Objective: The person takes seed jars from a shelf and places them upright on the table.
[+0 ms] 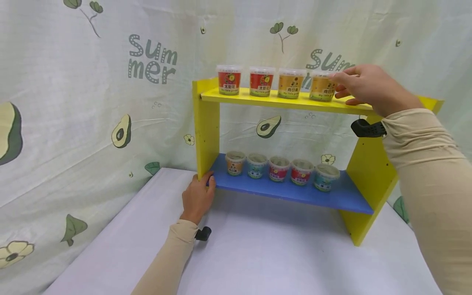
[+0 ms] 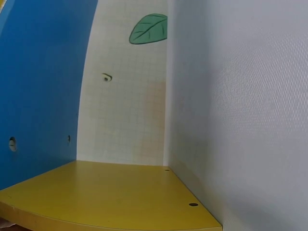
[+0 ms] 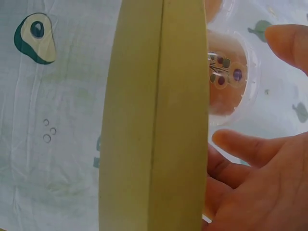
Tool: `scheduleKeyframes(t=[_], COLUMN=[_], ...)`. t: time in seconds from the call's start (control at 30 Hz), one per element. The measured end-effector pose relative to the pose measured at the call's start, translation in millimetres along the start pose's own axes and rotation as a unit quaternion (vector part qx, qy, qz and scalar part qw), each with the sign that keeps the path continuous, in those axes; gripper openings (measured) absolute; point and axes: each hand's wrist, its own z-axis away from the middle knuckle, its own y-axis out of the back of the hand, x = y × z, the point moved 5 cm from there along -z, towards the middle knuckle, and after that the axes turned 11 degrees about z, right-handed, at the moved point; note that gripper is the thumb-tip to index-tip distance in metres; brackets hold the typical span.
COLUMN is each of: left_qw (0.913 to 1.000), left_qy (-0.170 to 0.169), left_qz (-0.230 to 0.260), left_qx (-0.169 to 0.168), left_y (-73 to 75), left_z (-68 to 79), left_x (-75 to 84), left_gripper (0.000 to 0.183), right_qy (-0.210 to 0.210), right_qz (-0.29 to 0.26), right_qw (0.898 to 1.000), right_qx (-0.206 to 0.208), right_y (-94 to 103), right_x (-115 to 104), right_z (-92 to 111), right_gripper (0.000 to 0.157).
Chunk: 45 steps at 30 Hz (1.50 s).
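Tapering plastic — the cup (image 1: 322, 88) (glossy, round-rimmed) stands beside the spread right hand (image 1: 368, 88). Left hand (image 1: 198, 197) grips the shelf (image 1: 280, 189).

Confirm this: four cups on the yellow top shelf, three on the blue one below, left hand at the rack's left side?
Not quite: the head view shows five cups on the blue shelf below, not three. Four cups on the yellow top shelf and the left hand at the rack's left side are correct.

I read "summer" on the curtain (image 1: 166, 110), 太阳花 on two red cups (image 1: 261, 83), 向日葵 on two yellow cups (image 1: 322, 87), with "My little garden" beneath; labels on the lower cups (image 1: 279, 169) are too small from here.
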Motion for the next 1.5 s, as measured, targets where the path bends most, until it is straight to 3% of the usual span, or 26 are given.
scheduleKeyframes(t=[0.2, 0.53, 0.83, 1.2, 1.5], left_qw=[0.9997, 0.9999, 0.9999, 1.0, 1.0], left_qy=[-0.021, -0.011, -0.013, -0.004, -0.005], left_qz=[0.004, -0.003, 0.0, -0.003, -0.004], left_qx=[0.016, 0.003, 0.006, -0.001, 0.0], left_y=[3.8, 2.3, 2.0, 1.5, 0.5], left_z=[0.4, 1.1, 1.3, 0.9, 0.4], left_x=[2.3, 2.7, 2.3, 0.1, 0.2], left_gripper=[0.04, 0.042, 0.042, 0.043, 0.042], right_qy=[-0.015, -0.047, -0.061, -0.049, -0.022], right_qz=[0.041, 0.061, 0.059, 0.053, 0.007], right_qw=[0.999, 0.993, 0.993, 0.995, 1.0], right_qx=[-0.031, -0.088, -0.079, -0.065, -0.001], right_y=[-4.5, -4.6, -5.6, -5.8, 2.4], right_x=[-6.0, -10.0, -10.7, -9.1, -8.3], right_z=[-7.8, -15.9, -17.5, -14.3, -6.0], right_gripper=[0.091, 0.097, 0.094, 0.094, 0.091])
